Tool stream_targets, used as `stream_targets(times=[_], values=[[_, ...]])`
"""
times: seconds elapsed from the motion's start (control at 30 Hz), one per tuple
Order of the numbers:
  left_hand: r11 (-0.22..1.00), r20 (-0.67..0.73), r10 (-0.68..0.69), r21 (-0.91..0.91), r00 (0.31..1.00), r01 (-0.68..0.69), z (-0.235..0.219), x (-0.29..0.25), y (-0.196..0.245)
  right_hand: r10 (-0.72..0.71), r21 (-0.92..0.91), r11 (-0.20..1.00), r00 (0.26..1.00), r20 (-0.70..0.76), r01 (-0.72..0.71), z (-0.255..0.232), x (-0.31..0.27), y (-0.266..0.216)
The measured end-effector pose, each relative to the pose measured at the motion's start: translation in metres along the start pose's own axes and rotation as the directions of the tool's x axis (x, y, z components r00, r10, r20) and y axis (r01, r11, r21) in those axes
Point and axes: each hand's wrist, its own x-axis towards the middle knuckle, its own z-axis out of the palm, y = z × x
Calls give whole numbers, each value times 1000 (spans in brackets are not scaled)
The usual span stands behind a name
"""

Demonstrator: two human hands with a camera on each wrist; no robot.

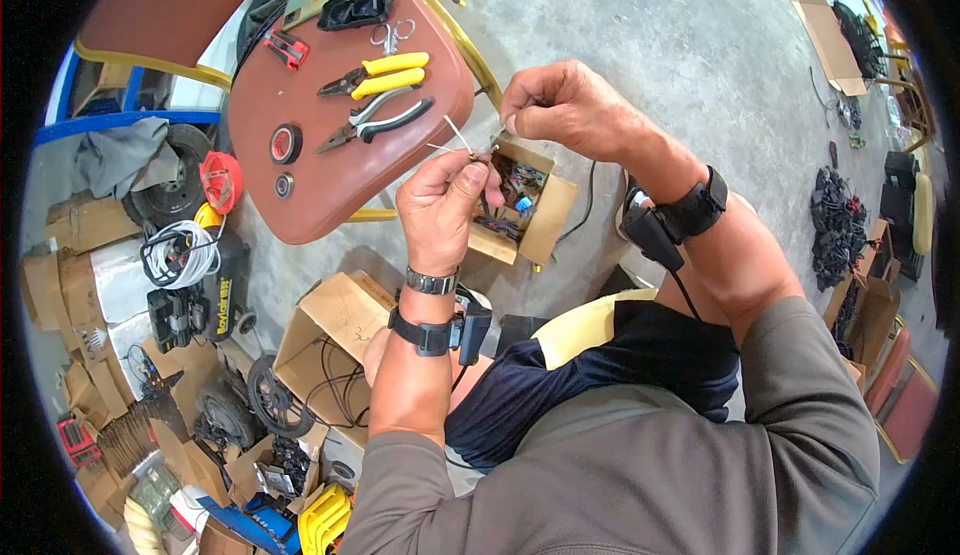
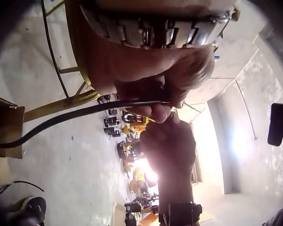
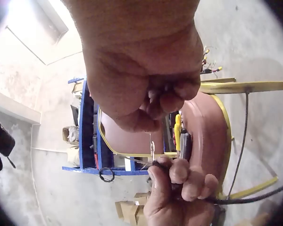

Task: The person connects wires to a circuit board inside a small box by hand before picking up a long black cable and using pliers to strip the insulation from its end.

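My left hand (image 1: 440,205) pinches the end of a black cable (image 2: 80,109) between thumb and fingers. White inner wires (image 1: 457,133) fan out from that end, above the fingertips. Close by on the right, my right hand (image 1: 565,105) has thumb and forefinger pinched on a thin wire (image 3: 150,139) that runs down to the cable end. Its other fingers are curled in. Beyond the hands, the brown chair seat (image 1: 330,170) bears yellow-handled pliers (image 1: 390,77) and black-and-grey-handled pliers (image 1: 375,123). The left wrist view shows the cable trailing away towards a cardboard box.
Scissors (image 1: 391,37), a black pouch (image 1: 356,10), a red tool (image 1: 287,50) and a tape roll (image 1: 286,143) also lie on the seat. Below it stands an open box (image 1: 548,217) of coloured wire pieces. Another cardboard box (image 1: 325,330) is beside my left forearm.
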Motion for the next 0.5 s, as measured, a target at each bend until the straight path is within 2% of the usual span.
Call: stream_targets(times=[0.2, 0.4, 0.5], values=[[995, 84, -81, 68, 993, 75, 0, 2, 3, -11, -66, 998, 1000, 5, 11, -7, 0, -6], [977, 80, -203, 89, 976, 195, 3, 3, 10, 8, -166, 986, 1000, 13, -6, -8, -4, -11], [954, 35, -261, 162, 965, 253, 5, 2, 10, -43, -270, 962, 998, 37, 52, -10, -3, -10]])
